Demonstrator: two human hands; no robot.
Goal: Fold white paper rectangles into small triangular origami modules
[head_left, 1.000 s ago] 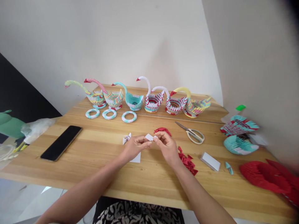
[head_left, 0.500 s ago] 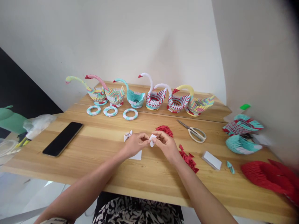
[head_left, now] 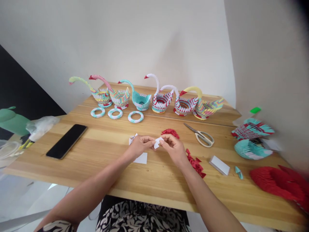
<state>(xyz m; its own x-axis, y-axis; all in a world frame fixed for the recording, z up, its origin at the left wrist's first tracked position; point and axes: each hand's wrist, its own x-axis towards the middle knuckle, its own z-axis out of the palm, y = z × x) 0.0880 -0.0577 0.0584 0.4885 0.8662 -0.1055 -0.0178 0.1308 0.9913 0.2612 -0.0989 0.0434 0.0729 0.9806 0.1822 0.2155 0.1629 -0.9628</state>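
Note:
A small folded piece of white paper point(head_left: 158, 142) is pinched between my two hands above the middle of the table. My left hand point(head_left: 140, 146) grips its left edge with thumb and fingers. On the other side, my right hand point(head_left: 173, 147) holds the right edge the same way. Flat white paper point(head_left: 142, 158) lies under my left wrist, and some folded white pieces point(head_left: 133, 138) show behind that hand, partly hidden. Beyond my right hand is a pile of red folded paper pieces point(head_left: 171, 132); a second red pile point(head_left: 195, 164) lies by my right forearm.
Several paper swans point(head_left: 141, 101) line the back, with three paper rings point(head_left: 135, 117) before them. A phone point(head_left: 67, 141) lies left. Scissors point(head_left: 202, 138), a white paper stack point(head_left: 219, 165), a turquoise piece point(head_left: 238, 172) and a red paper body point(head_left: 277, 183) are on the right.
The white paper has turned between my fingers and shows a different shape. My hands stay close together in nearly the same place. The whole view has shifted slightly.

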